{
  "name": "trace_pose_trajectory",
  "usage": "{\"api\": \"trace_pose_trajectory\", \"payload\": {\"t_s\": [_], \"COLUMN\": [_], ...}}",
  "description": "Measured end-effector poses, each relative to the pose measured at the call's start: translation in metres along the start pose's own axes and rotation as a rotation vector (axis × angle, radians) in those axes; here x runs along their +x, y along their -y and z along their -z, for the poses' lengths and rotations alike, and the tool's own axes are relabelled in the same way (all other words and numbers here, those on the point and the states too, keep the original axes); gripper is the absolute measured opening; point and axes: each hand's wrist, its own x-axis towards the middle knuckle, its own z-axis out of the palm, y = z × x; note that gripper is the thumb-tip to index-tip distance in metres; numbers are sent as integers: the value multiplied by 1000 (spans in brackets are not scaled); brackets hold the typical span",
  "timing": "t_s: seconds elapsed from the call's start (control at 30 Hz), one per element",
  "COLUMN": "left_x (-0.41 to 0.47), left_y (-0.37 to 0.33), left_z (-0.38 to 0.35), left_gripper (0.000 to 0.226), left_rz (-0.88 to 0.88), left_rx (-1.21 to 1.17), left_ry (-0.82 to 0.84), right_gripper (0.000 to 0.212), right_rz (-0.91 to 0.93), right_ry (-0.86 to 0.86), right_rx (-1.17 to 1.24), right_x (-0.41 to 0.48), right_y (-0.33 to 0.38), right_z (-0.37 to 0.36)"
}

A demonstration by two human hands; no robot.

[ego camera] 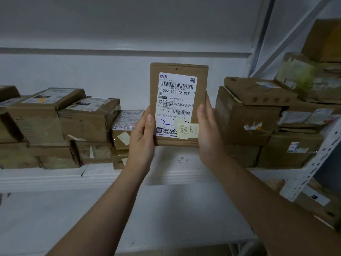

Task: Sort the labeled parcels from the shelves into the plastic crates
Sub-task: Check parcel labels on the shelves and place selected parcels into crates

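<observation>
The left hand (142,137) grips the lower left edge of the parcel (177,70), its thumb pressed flat on the front and its fingers hidden behind. The right hand (210,133) clasps the lower right edge the same way. Held by its lower edges only, the parcel stands upright, facing the camera with the label (176,97) mostly uncovered. This looks like a pause to read it before choosing a crate. The parcel hangs in the air in front of the shelf (55,179), over a bare gap near the middle of its front edge, touching nothing but the hands. It is a thin, flat rectangle of plain brown cardboard, creased and a little bowed at the top, and it looks light enough for a pinch at each side. The label is glossy white, with barcodes, printed numbers and blue pen strokes. A pale yellow note (188,130) with handwriting overlaps its lower right corner. Toward the shelf's left end sit the left boxes (60,122), stacked, scuffed and taped, with labels on top. Toward its right end the bulkier right boxes (254,117) pile higher, beside a perforated white post (311,163). No crate is in view.
</observation>
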Motion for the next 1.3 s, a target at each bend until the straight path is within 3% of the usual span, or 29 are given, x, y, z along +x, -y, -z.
{"api": "trace_pose_trajectory", "payload": {"t_s": [0.33, 0.47, 0.6, 0.83, 1.07, 1.2, 1.3], "left_x": [-55, -81, -111, -173, -231, -271, -311], "left_y": [3, 0, 3, 11, 2, -12, -29], "left_z": [27, 49, 78, 99, 79, 53, 27], "left_gripper": [34, 36, 37, 42, 42, 41, 39], "left_rz": [134, 219, 297, 408, 495, 521, 517], "left_rx": [-66, -109, -106, -87, -100, -75, -78], "left_ry": [18, 131, 272, 464, 644, 777, 898], "right_gripper": [47, 29, 24, 41, 26, 41, 32], "right_rz": [-35, -78, -135, -228, -301, -311, -337], "right_ry": [-65, -122, -242, -447, -672, -852, -991], "right_rx": [-99, -93, -46, -84, -143, -158, -175], "right_x": [-59, -95, -143, -241, -326, -383, -433], "right_y": [-22, -20, -26, -38, -23, -16, -5], "right_z": [-12, -20, -31, -37, -19, -1, 17]}}
